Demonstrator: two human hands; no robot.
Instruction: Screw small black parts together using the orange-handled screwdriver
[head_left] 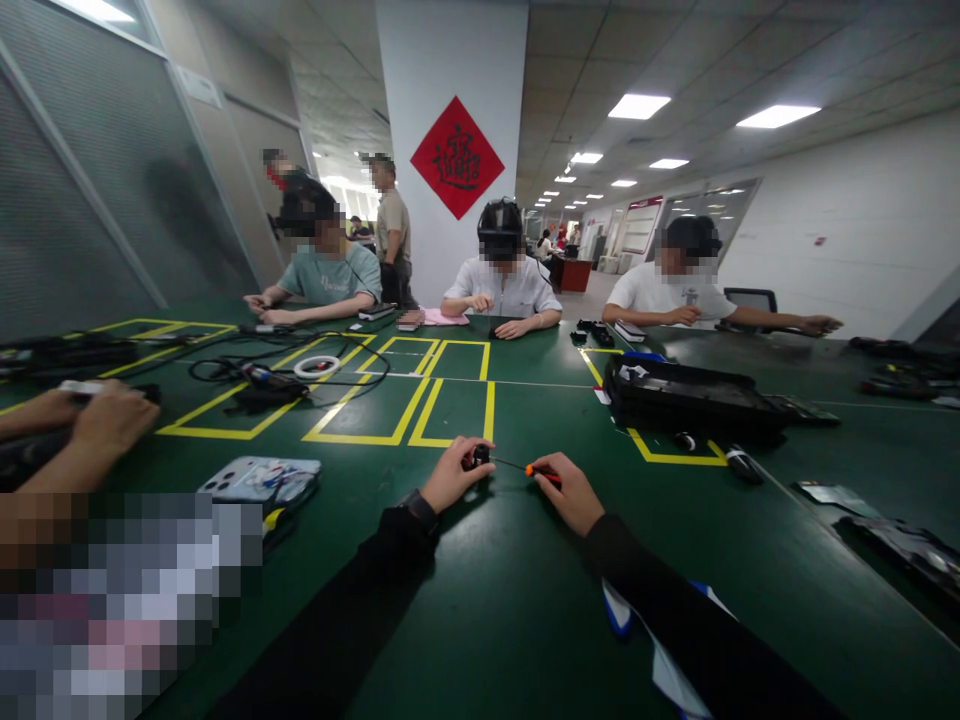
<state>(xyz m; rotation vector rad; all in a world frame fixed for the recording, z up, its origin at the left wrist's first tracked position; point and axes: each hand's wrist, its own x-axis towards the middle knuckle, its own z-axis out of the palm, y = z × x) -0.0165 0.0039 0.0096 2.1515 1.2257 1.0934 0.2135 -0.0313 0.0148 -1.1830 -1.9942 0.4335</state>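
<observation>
Near the middle of the green table [487, 560], my left hand [452, 474] pinches a small black part [480, 456] between thumb and fingers; its exact kind is too small to tell. From the right, my right hand [568, 492] grips a screwdriver [531, 470] with an orange and black handle. Its thin shaft points left, and the tip is at or very near the black part. Whether the tip sits in a screw cannot be made out. Both hands are closed and just above the table.
A phone in a pale case [259, 478] lies left, near a co-worker's hand [112, 425]. Black cables and a white tape roll [316, 367] lie behind it. To the right are a black tray [686, 395] and a computer mouse [744, 464]. Several people sit opposite.
</observation>
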